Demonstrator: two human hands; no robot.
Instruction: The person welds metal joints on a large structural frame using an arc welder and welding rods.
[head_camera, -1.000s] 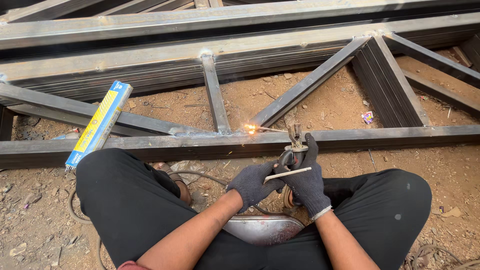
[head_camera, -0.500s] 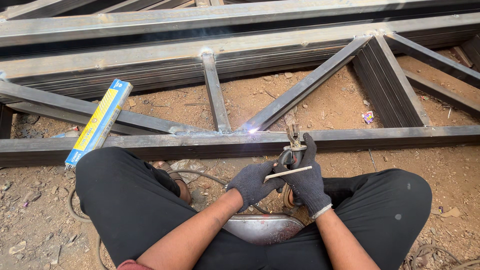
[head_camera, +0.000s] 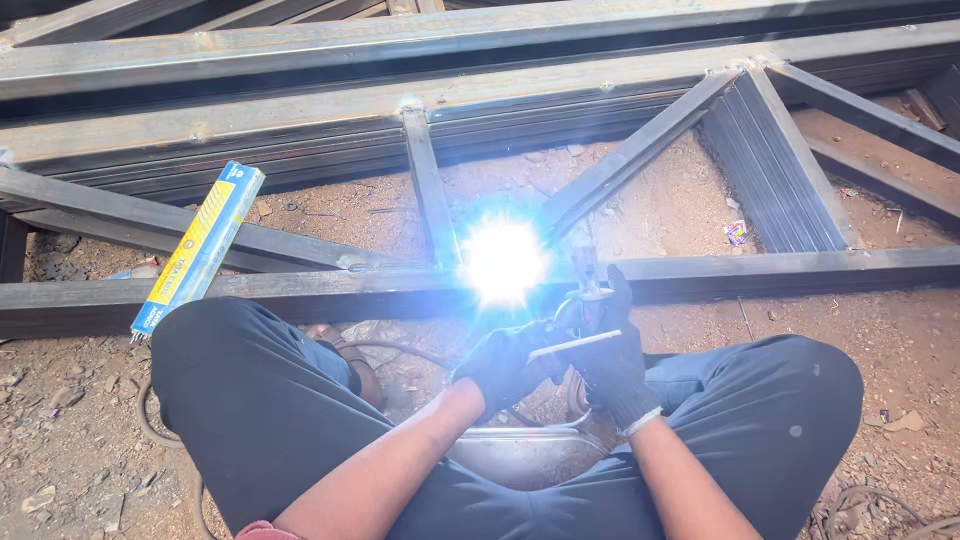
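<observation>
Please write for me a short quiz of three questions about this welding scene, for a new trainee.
1. True or false: the bright arc burns on the near steel bar, where the upright and the diagonal member meet it.
2. Which hand grips the electrode holder? A) the left hand B) the right hand C) neither
3. Fill in: the blue and yellow box lies slanted across the bars, beside the person's ____ knee.

Key
1. True.
2. B. The gloved right hand grips the holder; the gloved left hand is pressed against it, and a spare rod lies across both.
3. Left.
</observation>
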